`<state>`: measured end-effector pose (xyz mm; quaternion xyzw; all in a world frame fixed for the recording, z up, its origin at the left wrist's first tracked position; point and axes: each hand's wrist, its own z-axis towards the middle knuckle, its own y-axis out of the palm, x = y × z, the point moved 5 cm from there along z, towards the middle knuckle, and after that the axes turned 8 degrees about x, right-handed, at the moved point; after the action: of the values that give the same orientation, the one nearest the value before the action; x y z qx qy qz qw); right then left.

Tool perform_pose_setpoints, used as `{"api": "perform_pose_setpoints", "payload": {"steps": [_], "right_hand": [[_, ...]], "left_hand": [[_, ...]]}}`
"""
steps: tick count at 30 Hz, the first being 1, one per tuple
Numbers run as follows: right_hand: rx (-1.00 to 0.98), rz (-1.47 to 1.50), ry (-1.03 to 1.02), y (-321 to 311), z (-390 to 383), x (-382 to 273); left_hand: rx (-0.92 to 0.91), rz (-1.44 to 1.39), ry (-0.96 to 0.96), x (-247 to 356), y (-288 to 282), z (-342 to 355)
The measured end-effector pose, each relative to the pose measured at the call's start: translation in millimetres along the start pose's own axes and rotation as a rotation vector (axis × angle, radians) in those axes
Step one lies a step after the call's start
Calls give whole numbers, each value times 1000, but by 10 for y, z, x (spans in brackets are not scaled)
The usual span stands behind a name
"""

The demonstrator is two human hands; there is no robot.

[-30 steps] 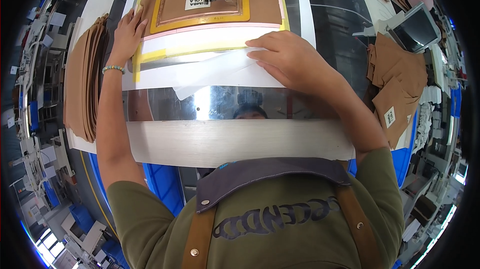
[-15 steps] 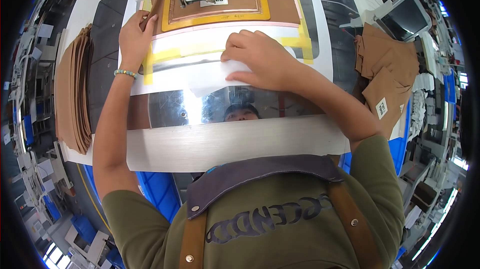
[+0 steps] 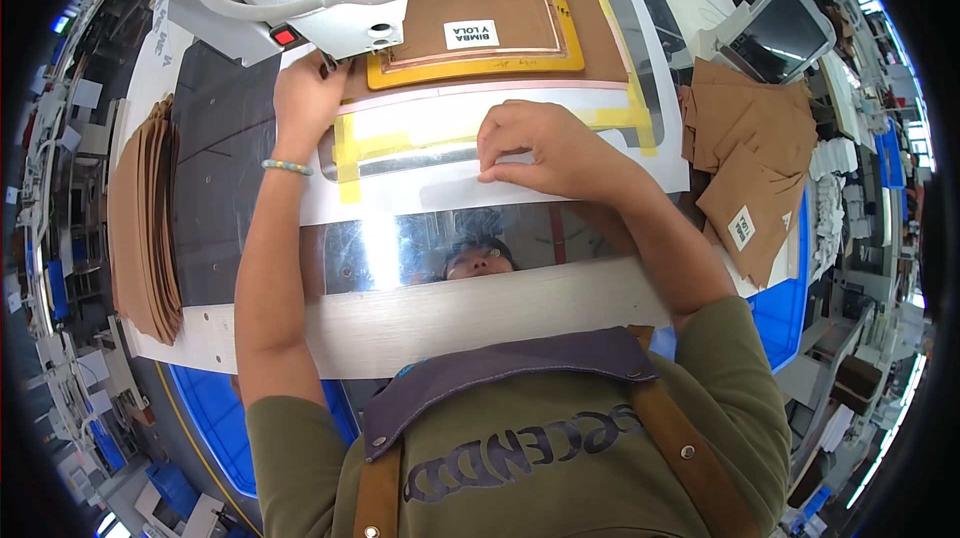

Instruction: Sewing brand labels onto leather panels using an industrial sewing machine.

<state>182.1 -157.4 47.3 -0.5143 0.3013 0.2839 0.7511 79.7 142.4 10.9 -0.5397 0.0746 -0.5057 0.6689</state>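
Head view, live on my end. Where's the brown panel [image 3: 605, 23]?

Lying flat in the white template [image 3: 420, 196], under the yellow frame [image 3: 575, 43]. I see a white label [image 3: 471, 34] inside the frame opening. A pink strip [image 3: 500, 89] runs along the panel's near edge, with yellow tape [image 3: 400, 147] on the template nearer the person.

Left hand [image 3: 308, 103]?

At the panel's left end, right by the lower edge of the white machine head [image 3: 235, 13]. Fingertips are partly hidden from me, so can't tell if they grip the panel or just rest there. Beaded bracelet [image 3: 287, 168] on that wrist.

Right hand [image 3: 545, 148]?

Over the template's near border, short of the yellow frame. Fingers curled, thumb and index tips close, pinch-like. Can't tell from here whether anything thin is between them.

Sides?

On the left, a stack of folded brown pieces [image 3: 145, 228], edges up. On the right, a loose heap of brown pieces [image 3: 750, 118], the nearest with its own label, and a screen [image 3: 780, 33] behind it. Between template and person: a shiny metal plate [image 3: 400, 253].
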Motion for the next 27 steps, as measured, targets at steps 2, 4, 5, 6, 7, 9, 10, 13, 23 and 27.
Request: {"api": "perform_pose_setpoints", "payload": {"steps": [2,4,5,6,7,9,10,13,23,27], "right_hand": [[2,90,-17,-5,39,-36],[-10,314,242,36,83,-29],[18,411,285,37,63,-31],[7,372,291,-74,50,-12],[43,492,362,-83,29,-32],[37,524,317,-209,18,113],[63,484,347,-295,5,184],[57,329,343,-552,118,386],[101,189,418,-845,590,726],[97,156,421,-848,539,864]], "left_hand": [[-63,-152,-74,-168,-57,82],[28,-438,-292,-662,-172,84],[84,-762,-485,-968,-279,15],[143,-725,-528,-837,-495,-58],[285,-239,-238,-1037,-832,-96],[311,63,-103,-879,-1342,-337],[313,-86,-150,-934,-1597,-536],[506,-503,-297,-1205,-2399,-1387],[635,-217,-871,-2468,-3475,-4984],[595,-255,-1113,-2885,-3199,-6271]]}}
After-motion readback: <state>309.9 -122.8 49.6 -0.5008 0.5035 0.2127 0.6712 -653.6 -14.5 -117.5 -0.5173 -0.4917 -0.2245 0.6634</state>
